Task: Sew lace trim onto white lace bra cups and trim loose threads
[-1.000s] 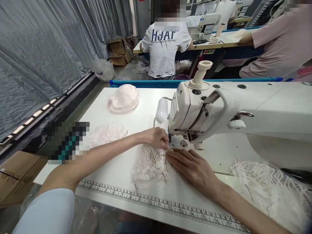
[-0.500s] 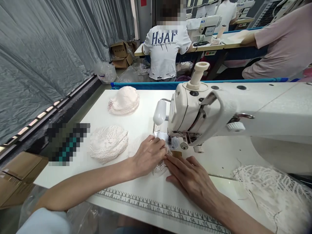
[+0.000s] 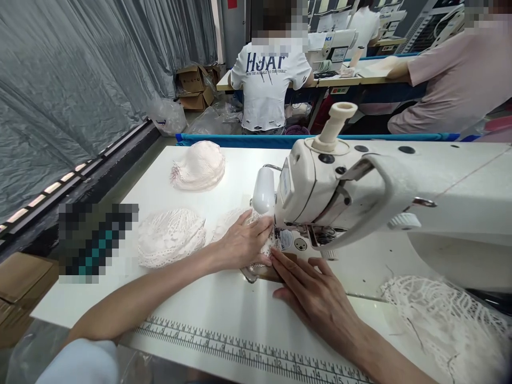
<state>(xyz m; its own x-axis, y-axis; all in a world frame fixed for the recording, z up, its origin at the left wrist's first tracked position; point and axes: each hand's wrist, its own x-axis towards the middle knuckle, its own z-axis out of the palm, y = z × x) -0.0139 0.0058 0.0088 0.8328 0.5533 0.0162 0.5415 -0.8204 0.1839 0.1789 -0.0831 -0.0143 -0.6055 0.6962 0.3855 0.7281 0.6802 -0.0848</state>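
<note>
The lace piece (image 3: 269,244), inward from the worktop's (image 3: 192,298) ruled near edge, could bunch or skew beside the sewing machine (image 3: 300,186) if the left hand (image 3: 240,244), fingers spread over it, and right hand (image 3: 322,298), fingers outstretched, press unevenly.

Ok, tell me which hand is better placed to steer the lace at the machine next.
Left, I'd say. The left hand lies spread over the lace beside the machine head, while the right hand seems to reach only its edge with the fingertips.
</note>
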